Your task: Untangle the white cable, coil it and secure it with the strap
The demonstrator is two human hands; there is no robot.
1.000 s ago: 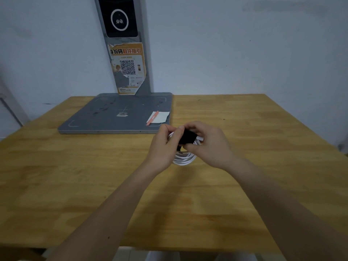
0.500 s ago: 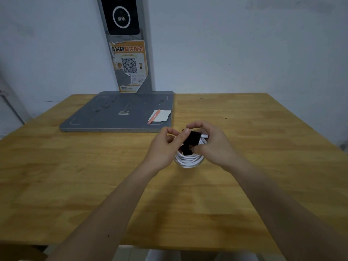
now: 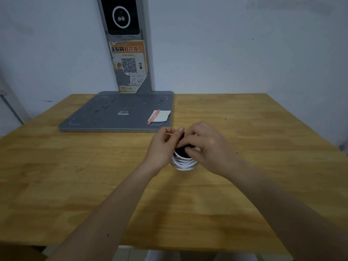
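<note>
The white cable (image 3: 183, 163) is wound into a small coil held just above the wooden table (image 3: 244, 185), near its middle. A black strap (image 3: 181, 152) crosses the top of the coil. My left hand (image 3: 162, 149) grips the coil's left side, fingers curled, thumb and forefinger pinching near the strap's upper end. My right hand (image 3: 209, 147) curls over the coil's right side, with its thumb pressed on the strap. Most of the strap and the top of the coil are hidden by my fingers.
A grey flat base plate (image 3: 113, 113) with an upright post (image 3: 128, 44) stands at the back left of the table. A white slip of paper (image 3: 162, 116) and an orange pen (image 3: 153, 119) lie on the plate's near right corner. A wall runs behind.
My right hand has closed further over the coil, covering more of the black strap. Both hands have shifted slightly. The coil stays between them.
</note>
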